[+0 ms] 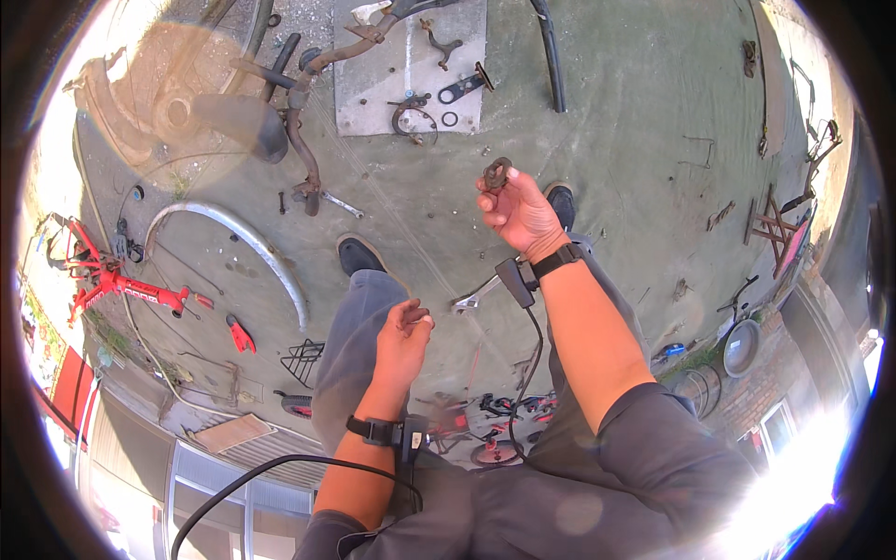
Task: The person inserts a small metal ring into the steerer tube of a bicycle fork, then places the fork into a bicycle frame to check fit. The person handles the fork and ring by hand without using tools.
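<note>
Over green ground (pixel 635 205), right hand (pixel 519 213) partly hides ring (pixel 497 172).

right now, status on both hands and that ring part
Right hand pinching dark ring-shaped part. Left hand half curled, nothing visible in it. Wrench on ground, clear of both hands.

Two bare hands (pixel 515 213), at least one dark metal ring (pixel 497 172), two dark shoes (pixel 357 255) and two black wrist straps (pixel 557 260) figure in the scene before me. Around them I count two silver wrenches (pixel 343 205), one red bicycle frame (pixel 121 285) at left, one curved silver fender (pixel 265 245), one pale board (pixel 369 103), one red-handled tool (pixel 240 334) and one round grey basin (pixel 742 349).
</note>
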